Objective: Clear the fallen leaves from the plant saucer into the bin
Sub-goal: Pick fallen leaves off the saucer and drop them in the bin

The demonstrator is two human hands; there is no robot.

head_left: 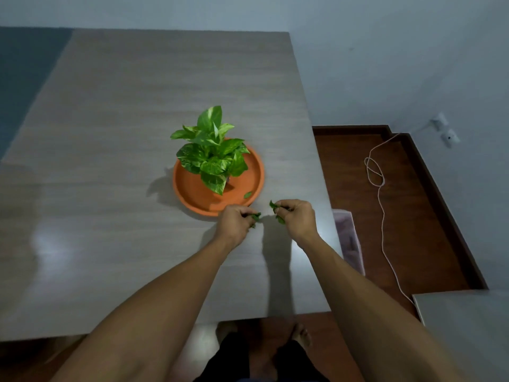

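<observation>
- 2 bare forearms are seen, uncovered from elbow to wrist; no sleeve is shown in the frame.
- The left hand (pixel 235 221) and the right hand (pixel 296 217) are ungloved, and no ring, watch or band can be made out on them.
- Dark shorts (pixel 264 362) are worn, seen at the bottom edge.
- 2 bare feet (pixel 301 333) are shown on the floor below, without shoes.
</observation>
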